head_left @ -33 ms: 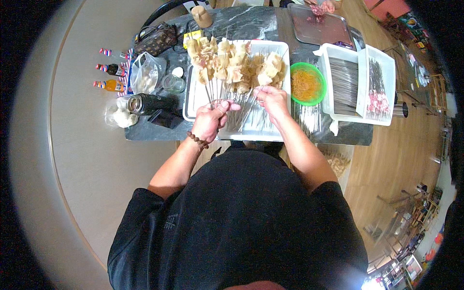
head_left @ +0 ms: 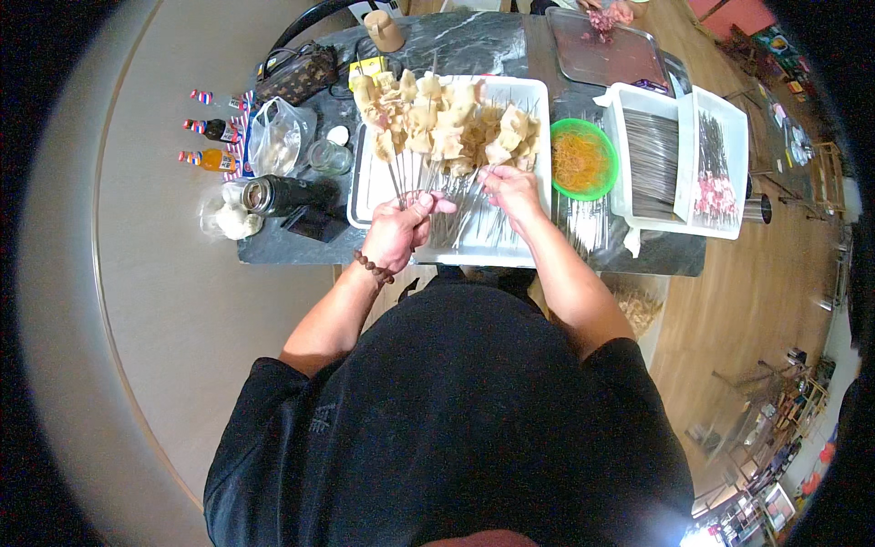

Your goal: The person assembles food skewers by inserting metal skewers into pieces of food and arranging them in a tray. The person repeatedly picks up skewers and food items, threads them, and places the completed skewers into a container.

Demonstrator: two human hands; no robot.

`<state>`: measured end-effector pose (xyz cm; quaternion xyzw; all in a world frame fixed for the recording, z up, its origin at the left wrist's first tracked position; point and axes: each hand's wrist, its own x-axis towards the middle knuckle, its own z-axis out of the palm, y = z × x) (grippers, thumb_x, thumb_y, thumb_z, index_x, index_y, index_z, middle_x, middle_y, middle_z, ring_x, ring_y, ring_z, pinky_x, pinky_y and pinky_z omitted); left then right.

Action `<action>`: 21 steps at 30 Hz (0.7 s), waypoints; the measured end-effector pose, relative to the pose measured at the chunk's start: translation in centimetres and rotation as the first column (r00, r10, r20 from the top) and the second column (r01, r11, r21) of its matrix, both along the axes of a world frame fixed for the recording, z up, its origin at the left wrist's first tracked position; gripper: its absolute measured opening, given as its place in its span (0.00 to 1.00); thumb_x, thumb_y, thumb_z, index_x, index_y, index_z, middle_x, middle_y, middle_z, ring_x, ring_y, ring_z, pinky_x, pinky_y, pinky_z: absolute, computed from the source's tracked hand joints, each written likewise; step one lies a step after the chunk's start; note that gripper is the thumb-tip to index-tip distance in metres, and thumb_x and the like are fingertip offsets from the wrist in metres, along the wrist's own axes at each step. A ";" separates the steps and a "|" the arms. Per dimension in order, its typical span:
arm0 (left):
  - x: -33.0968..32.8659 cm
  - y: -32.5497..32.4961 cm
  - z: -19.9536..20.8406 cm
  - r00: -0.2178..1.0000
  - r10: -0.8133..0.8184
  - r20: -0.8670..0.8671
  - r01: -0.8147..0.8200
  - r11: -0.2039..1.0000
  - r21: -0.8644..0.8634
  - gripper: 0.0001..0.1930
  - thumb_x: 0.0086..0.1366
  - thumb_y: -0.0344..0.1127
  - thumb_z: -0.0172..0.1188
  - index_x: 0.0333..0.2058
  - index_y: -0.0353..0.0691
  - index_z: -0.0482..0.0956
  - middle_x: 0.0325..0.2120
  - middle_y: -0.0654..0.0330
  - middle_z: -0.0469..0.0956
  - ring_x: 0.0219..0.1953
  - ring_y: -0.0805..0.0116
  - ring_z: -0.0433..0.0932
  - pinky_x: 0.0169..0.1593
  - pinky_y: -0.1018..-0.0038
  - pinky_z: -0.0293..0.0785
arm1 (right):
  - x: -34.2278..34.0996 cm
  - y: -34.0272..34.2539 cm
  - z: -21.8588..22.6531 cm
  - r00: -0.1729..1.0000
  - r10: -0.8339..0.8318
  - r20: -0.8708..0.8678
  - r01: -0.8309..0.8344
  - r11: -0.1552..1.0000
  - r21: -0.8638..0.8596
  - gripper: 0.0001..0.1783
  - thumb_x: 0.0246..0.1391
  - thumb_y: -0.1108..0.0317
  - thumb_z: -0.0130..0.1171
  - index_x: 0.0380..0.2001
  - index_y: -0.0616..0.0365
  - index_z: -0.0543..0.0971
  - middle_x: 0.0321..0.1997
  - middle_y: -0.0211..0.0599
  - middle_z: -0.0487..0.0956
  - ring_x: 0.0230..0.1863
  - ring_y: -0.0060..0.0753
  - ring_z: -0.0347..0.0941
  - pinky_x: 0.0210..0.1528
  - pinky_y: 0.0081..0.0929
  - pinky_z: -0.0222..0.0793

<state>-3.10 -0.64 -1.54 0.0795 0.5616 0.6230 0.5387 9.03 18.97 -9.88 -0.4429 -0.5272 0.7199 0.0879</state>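
Metal skewers threaded with pale, folded food pieces [head_left: 421, 128] fan out above a white tray [head_left: 545, 100]. My left hand [head_left: 394, 234], with a beaded bracelet [head_left: 374, 266] at its wrist, is closed round the lower ends of several of these skewers. Its thumb lies across them and a finger points right. On the right, my right hand [head_left: 512, 193] pinches a thin skewer between thumb and fingertips, below another cluster of the food [head_left: 512, 132]. More bare skewer ends [head_left: 460, 219] lie in the tray between my hands. Exactly how many each hand grips is hidden.
Right of the tray sits a green bowl [head_left: 613, 150] of orange strands, then white bins [head_left: 684, 109] of skewers, some with pink meat. Left stand a dark flask [head_left: 290, 196], a glass jar [head_left: 328, 159] and bottles [head_left: 219, 161]. Another person's hand [head_left: 622, 11] is over a metal tray [head_left: 606, 59].
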 end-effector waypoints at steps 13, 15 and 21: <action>0.8 -1.3 -0.7 0.998 -0.055 0.043 0.049 0.992 0.120 0.15 0.75 0.40 0.55 0.49 0.35 0.79 0.38 0.62 0.84 0.18 0.81 0.61 0.22 0.81 0.58 | -1.7 -5.9 10.6 0.905 -0.100 -0.414 0.016 0.979 -0.203 0.11 0.56 0.75 0.68 0.39 0.70 0.80 0.35 0.42 0.83 0.33 0.28 0.82 0.34 0.21 0.81; 1.0 -0.9 0.8 0.997 -0.069 0.022 0.066 0.992 0.109 0.14 0.75 0.40 0.55 0.50 0.35 0.79 0.40 0.61 0.84 0.18 0.81 0.61 0.22 0.81 0.58 | -1.5 -5.8 10.6 0.905 -0.078 -0.418 0.020 0.990 -0.142 0.09 0.57 0.75 0.67 0.37 0.71 0.81 0.34 0.41 0.83 0.33 0.27 0.82 0.34 0.23 0.82; 1.0 -0.6 2.6 0.998 -0.043 0.054 0.032 0.981 0.191 0.14 0.75 0.38 0.54 0.52 0.35 0.79 0.45 0.56 0.85 0.17 0.81 0.61 0.22 0.81 0.59 | -0.8 -5.7 10.8 0.858 -0.072 -0.508 0.047 0.997 -0.061 0.07 0.59 0.73 0.64 0.32 0.68 0.83 0.31 0.37 0.83 0.30 0.22 0.79 0.30 0.17 0.73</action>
